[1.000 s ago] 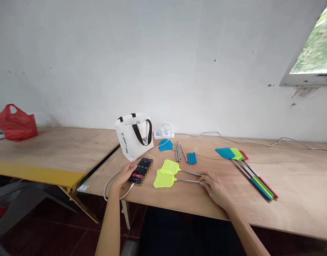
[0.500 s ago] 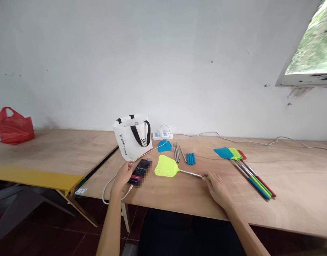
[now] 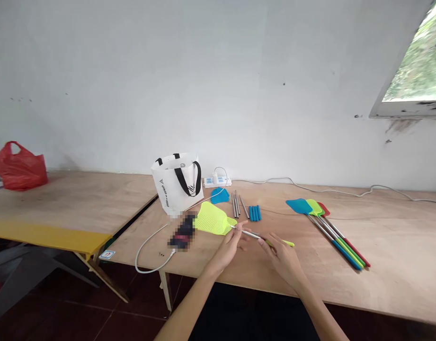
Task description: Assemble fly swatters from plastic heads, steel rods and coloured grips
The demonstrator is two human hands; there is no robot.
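Note:
A yellow-green fly swatter [image 3: 211, 218] lies across in front of me, its broad head to the left and its handle to the right. My left hand [image 3: 229, 245] is closed on the metal rod just behind the head, thumb and index finger pinching it. Around the yellow-green handle, my right hand [image 3: 282, 258] is closed; the handle's end sticks out past its fingers. Behind them lie several metal rods [image 3: 236, 204], several blue handle grips [image 3: 255, 213] and blue swatter heads [image 3: 219, 195]. To the right, several fly swatters [image 3: 331, 232] in blue, yellow-green, green and red lie side by side.
A phone [image 3: 182, 233], blurred out, lies at the left with a white charging cable [image 3: 146, 272]. Behind it stands a white bag [image 3: 177, 187] beside a power strip [image 3: 218, 182]. A red plastic bag [image 3: 21, 166] sits on the neighbouring table [image 3: 97, 194].
My left hand has left the phone's side and moved right onto the swatter's rod. The swatter's head has shifted left and tilted. My right hand stays at the handle.

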